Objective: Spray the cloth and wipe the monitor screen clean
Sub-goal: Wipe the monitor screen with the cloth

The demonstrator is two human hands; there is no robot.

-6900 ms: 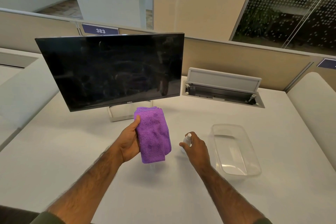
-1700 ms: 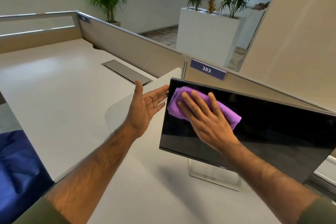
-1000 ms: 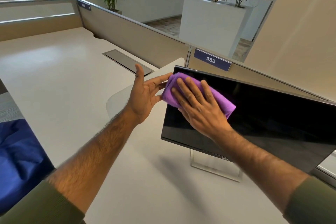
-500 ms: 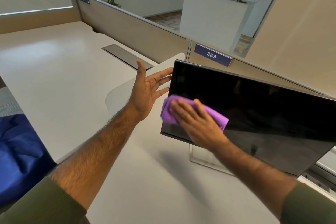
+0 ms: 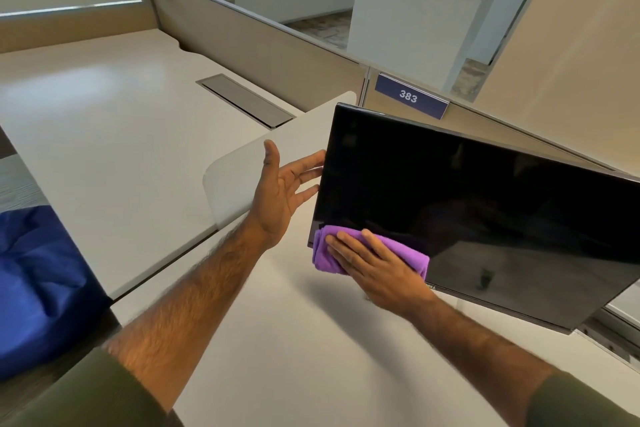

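Pressing the cloth flat on the monitor's lower left corner, right hand fingers spread; left hand open, bracing its edge.

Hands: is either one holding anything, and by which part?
Right hand presses flat on the purple cloth at the monitor's lower-left corner; left hand braces its left edge.

You are in an open-plan office. Pale worktops run side by side, split by low beige partition panels that carry blue number plates, the one at 12 o'clock reading 383. A closed cable hatch sits flush in the neighbouring worktop at 11 o'clock. A dark monitor stands at 2 o'clock, and white planters with palms line the aisle beyond.
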